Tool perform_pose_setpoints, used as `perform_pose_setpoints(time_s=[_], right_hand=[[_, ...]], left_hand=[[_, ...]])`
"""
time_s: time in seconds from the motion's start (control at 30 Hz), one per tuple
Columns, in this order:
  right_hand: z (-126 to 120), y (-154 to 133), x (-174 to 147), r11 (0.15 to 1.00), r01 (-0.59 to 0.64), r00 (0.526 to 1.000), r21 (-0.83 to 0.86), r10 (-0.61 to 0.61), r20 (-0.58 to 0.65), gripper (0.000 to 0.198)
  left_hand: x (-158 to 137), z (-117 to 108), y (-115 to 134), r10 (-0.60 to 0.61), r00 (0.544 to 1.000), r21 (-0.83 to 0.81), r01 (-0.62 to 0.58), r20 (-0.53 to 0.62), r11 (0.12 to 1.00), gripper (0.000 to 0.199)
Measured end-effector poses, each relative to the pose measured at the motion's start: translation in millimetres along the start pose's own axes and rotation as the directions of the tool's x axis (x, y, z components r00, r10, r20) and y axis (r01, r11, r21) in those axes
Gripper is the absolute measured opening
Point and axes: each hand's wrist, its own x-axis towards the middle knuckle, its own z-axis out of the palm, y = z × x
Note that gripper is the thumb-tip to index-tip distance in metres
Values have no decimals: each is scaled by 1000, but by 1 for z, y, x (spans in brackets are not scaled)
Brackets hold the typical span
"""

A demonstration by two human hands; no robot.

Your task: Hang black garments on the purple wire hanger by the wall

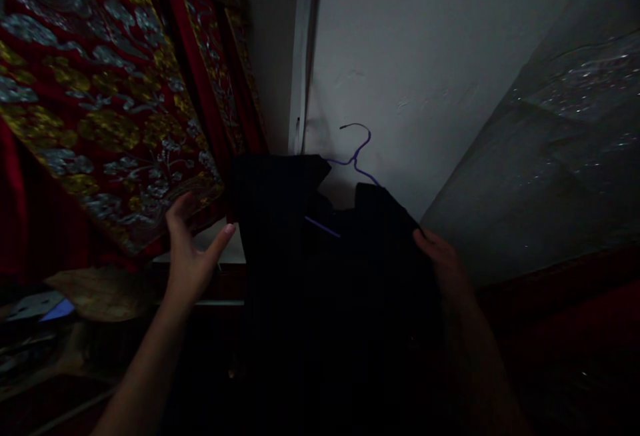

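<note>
A black garment hangs in front of me on a thin purple hanger, whose hook stands up free above the neck opening. Part of the hanger's lower bar shows inside the neckline. My left hand is open just left of the garment, thumb and fingers spread, with nothing in it. At the garment's right shoulder, my right hand has its fingers over the edge and grips the cloth. Its thumb is hidden, and the lower part of the garment is lost in the dark.
Red cloths with gold and silver embroidery hang at the left, close to my left hand. Behind stands a pale wall with a vertical white strip. Clear plastic sheeting covers the right side. Blurred items lie low on the left.
</note>
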Motion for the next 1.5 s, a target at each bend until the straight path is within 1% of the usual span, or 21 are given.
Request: perform_pose_setpoints(time_s=[0.07, 0.17, 0.27, 0.33, 0.47, 0.53, 0.57, 0.63, 0.67, 0.73, 0.8, 0.87, 1.0, 1.1, 1.17, 1.23, 1.3, 1.37, 1.4, 1.43, 1.5], right_hand=[[22, -16, 14, 998, 45, 997, 34, -47, 54, 33], [52, -32, 26, 995, 68, 977, 80, -82, 196, 30], [63, -32, 30, 996, -11, 950, 89, -17, 310, 34], [58, -20, 27, 995, -75, 955, 59, 54, 293, 39], [38, 38, -2, 998, 12, 997, 54, -8, -73, 46], [31, 81, -33, 988, 152, 935, 10, -141, -325, 51], [29, 104, -51, 978, 199, 875, -59, -205, -439, 55], [29, 145, -87, 973, 141, 820, -183, -219, -528, 60], [30, 161, -103, 976, 66, 849, -205, -163, -502, 53], [39, 178, -129, 978, -119, 973, -174, 79, -217, 46], [54, 175, -144, 970, -192, 968, -153, 212, 133, 52], [71, 159, -149, 978, -161, 925, -129, 196, 327, 54], [95, 128, -142, 981, -100, 899, -166, 160, 407, 42], [99, 124, -136, 975, -56, 890, -217, 147, 431, 38], [98, 127, -135, 976, -70, 899, -208, 152, 410, 42], [95, 131, -136, 977, -119, 918, -176, 176, 355, 43], [92, 134, -138, 974, -171, 924, -147, 210, 318, 42], [91, 135, -140, 969, -210, 920, -130, 241, 309, 41], [92, 135, -141, 968, -220, 918, -123, 249, 309, 41], [93, 134, -141, 966, -229, 914, -118, 255, 316, 41], [95, 134, -142, 963, -247, 899, -106, 269, 346, 40]], left_hand=[[-3, 9, -25, -206, 974, -115, 217, 97, 969, 83], [-11, 20, -47, -407, 872, -173, 461, 274, 871, 68], [-33, 23, -55, -566, 773, -120, 615, 285, 779, 62], [-58, 21, -59, -673, 696, -117, 712, 252, 692, 59], [-112, 15, -64, -826, 503, -181, 864, 254, 470, 46], [-131, 14, -61, -867, 424, -225, 900, 261, 372, 42], [-137, 14, -58, -878, 403, -248, 906, 259, 343, 42], [-144, 16, -51, -890, 371, -281, 913, 266, 297, 46], [-146, 18, -48, -892, 351, -286, 919, 286, 270, 47], [-149, 20, -41, -885, 302, -283, 937, 353, 207, 47], [-153, 22, -35, -872, 256, -272, 951, 416, 150, 43], [-160, 24, -30, -848, 246, -264, 956, 470, 130, 43], [-170, 22, -18, -787, 203, -191, 975, 583, 110, 54], [-166, 18, -12, -797, 157, -153, 985, 583, 82, 52], [-159, 17, -11, -836, 196, -184, 976, 512, 117, 50], [-150, 19, -14, -888, 305, -239, 943, 344, 231, 50], [-146, 25, -21, -864, 503, -284, 834, 39, 473, 52], [-150, 33, -29, -636, 716, -225, 595, -287, 772, 55], [-155, 38, -33, -480, 795, -156, 457, -371, 876, 53], [-162, 42, -36, -349, 862, -90, 340, -369, 936, 48], [-178, 52, -40, -222, 967, -25, 221, -125, 975, 37]])
